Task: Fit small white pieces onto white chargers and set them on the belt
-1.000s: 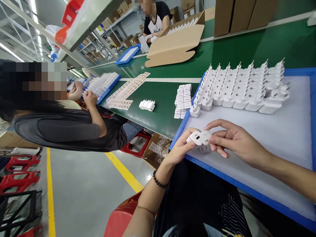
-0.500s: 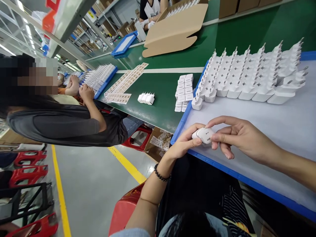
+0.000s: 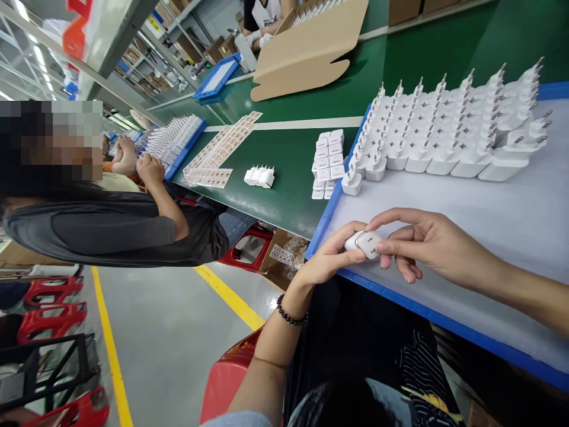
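Both my hands grip one small white charger plug [image 3: 365, 242] at the near left corner of the blue-rimmed tray [image 3: 444, 329]. My left hand [image 3: 331, 258] pinches its left end with thumb and fingers. My right hand [image 3: 427, 243] holds its right side, index finger arched over the top. Behind them on the tray's grey pad stand several rows of white charger plugs [image 3: 444, 133], prongs pointing up. One single plug [image 3: 352, 182] stands apart at the front left of those rows.
On the green belt [image 3: 288, 196] lie a stack of flat white chargers [image 3: 328, 163], a small group of plugs [image 3: 260, 176] and label sheets [image 3: 220, 157]. A seated co-worker [image 3: 111, 225] works at the left; another person sits by an open carton [image 3: 306, 53] far back. Red stools stand on the floor.
The plug in my hands has been turned so its face no longer shows, and my hands have closed in on it. The view has tipped slightly downward.
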`<state>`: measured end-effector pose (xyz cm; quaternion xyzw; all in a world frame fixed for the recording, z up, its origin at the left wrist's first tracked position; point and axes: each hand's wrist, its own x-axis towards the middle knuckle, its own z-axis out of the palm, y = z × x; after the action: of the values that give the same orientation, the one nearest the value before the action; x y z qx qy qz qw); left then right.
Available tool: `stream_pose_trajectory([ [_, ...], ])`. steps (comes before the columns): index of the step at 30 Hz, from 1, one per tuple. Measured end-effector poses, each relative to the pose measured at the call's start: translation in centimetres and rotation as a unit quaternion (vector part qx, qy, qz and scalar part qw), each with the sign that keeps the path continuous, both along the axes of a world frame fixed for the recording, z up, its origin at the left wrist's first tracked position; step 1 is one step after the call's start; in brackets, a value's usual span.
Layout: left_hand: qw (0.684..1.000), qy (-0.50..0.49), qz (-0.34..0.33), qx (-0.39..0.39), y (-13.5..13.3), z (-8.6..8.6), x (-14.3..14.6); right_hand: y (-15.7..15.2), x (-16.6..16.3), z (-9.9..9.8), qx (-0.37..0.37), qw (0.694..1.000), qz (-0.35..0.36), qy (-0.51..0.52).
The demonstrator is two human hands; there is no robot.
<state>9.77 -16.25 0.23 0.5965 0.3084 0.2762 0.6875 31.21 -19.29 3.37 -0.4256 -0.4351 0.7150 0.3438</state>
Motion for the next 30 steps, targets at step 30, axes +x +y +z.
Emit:
stream_pose_trajectory([
  [30, 1.0, 0.011, -0.024, 0.01, 0.12, 0.23, -0.06, -0.07, 0.14, -0.55, 0.001, 1.0, 0.017, -0.016],
])
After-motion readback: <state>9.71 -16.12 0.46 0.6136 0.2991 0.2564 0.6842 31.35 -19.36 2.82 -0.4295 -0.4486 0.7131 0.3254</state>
